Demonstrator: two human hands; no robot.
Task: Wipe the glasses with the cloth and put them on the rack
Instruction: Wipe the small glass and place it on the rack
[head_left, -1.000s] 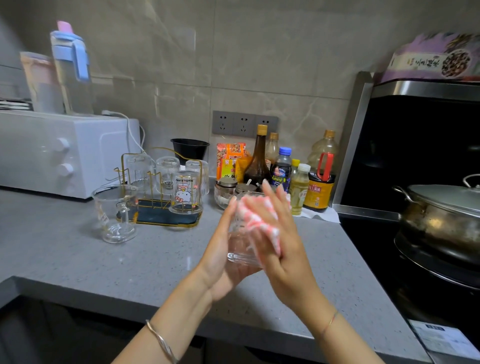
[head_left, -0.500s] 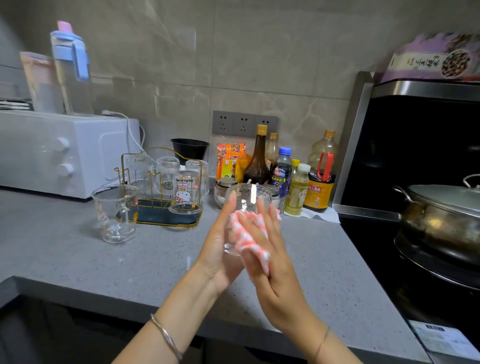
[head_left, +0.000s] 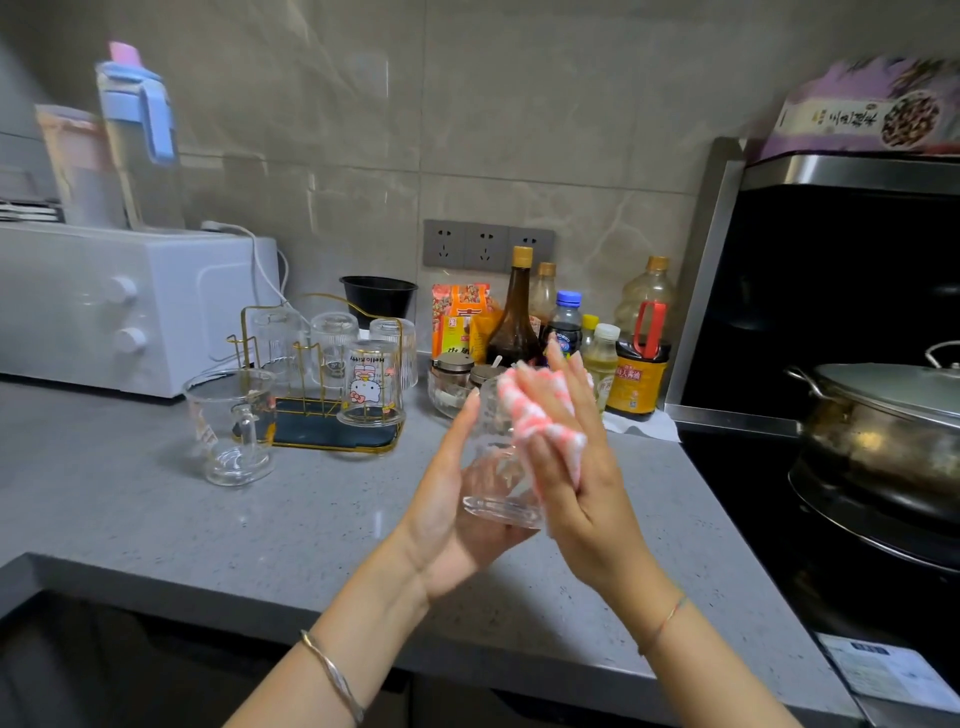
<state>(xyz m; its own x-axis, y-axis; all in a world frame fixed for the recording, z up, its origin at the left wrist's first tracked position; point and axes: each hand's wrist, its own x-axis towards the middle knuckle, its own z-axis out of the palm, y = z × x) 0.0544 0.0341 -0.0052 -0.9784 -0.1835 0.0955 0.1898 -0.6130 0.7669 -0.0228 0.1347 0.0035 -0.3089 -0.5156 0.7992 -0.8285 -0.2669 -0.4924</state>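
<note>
I hold a clear ribbed glass (head_left: 496, 483) tilted above the counter, between both hands. My left hand (head_left: 447, 499) holds it from the left, base near the heel of the palm, thumb pointing up. With straight fingers, my right hand (head_left: 566, 447) presses a pink-and-white cloth (head_left: 530, 415) against the glass's right side. The gold wire rack (head_left: 317, 395) stands to the left on the counter, with several glasses upside down on it, the front one (head_left: 370, 384) bearing a cartoon print. A clear handled mug (head_left: 231, 426) stands upright in front of the rack.
A white oven (head_left: 124, 306) sits at the far left with jugs on top. Bottles (head_left: 519, 317), jars and packets line the back wall. A stove with a lidded steel pot (head_left: 883, 415) is on the right. The grey counter (head_left: 156, 519) ends at a front edge near me.
My right hand with the cloth slid down the glass and has come back up along its side. The glass has tilted, its base now toward me. The rack and mug have not moved.
</note>
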